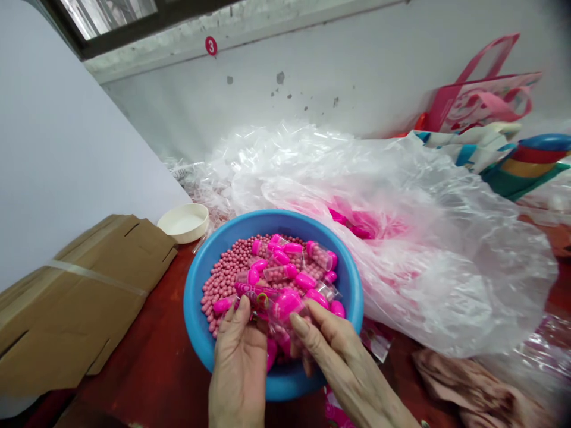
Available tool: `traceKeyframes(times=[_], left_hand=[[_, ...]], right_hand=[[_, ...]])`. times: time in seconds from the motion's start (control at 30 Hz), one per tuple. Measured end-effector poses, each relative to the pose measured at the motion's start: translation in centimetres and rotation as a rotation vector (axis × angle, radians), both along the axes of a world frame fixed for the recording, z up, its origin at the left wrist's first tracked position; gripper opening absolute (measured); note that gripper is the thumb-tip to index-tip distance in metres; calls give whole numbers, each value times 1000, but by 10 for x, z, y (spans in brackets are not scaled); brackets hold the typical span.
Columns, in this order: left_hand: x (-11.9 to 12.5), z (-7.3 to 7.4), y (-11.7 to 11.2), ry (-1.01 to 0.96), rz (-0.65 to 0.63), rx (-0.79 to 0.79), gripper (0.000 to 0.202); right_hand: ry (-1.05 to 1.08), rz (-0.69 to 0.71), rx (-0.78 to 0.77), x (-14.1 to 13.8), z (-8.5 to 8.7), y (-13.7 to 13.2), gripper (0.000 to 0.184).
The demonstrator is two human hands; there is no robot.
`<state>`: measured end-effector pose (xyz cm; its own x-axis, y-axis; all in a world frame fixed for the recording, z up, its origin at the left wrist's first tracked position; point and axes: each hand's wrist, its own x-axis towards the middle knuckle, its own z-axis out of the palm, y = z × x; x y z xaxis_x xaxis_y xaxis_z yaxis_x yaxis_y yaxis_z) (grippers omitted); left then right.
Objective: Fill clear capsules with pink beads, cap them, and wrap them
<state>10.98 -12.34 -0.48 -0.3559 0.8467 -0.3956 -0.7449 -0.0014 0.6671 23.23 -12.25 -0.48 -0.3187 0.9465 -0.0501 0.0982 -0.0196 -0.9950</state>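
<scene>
Magenta-printed clear plastic packet (257,296), pinched in the left hand (239,362) over a round blue plastic basin (193,309), could tear if the right hand (341,351), gripping a bright-pink-capped clear tube (288,304), pressed hard.

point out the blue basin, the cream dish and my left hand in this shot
blue basin (191,303), head view: its rim, at the picture's left
cream dish (184,223), head view: its bare inside
left hand (239,362), head view: the middle of the hand
</scene>
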Motion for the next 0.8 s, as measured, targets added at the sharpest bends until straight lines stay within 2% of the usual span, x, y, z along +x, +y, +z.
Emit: traceKeyframes(times=[0.13, 0.2, 0.27, 0.4, 0.47, 0.53, 0.7, 0.77, 0.8], left_hand=[[4, 5, 1, -96, 49, -12, 21], [6, 9, 0, -81, 63, -18, 13], [9, 12, -2, -45, 65, -9, 4], [15, 11, 0, -25, 1, 51, 12], [16, 8, 2, -33, -43, 62, 13], [16, 7, 4, -35, -74, 42, 15], [20, 12, 4, -29, -111, 15, 22], [23, 14, 3, -20, -107, 17, 22], [25, 14, 1, -7, -110, 22, 22]], right_hand=[[3, 14, 7, -1, -3, -1, 40], [-13, -24, 20, -1, -5, -3, 38], [-80, -129, 119, -2, -10, -5, 35], [-206, -300, 393, -5, -17, -10, 24], [-179, -320, 405, -7, -16, -13, 21], [-107, -284, 300, -7, -12, -15, 25], [252, -40, -213, -8, -4, -18, 40], [309, -32, -301, -9, -4, -19, 42], [289, -41, -285, -9, -5, -19, 42]])
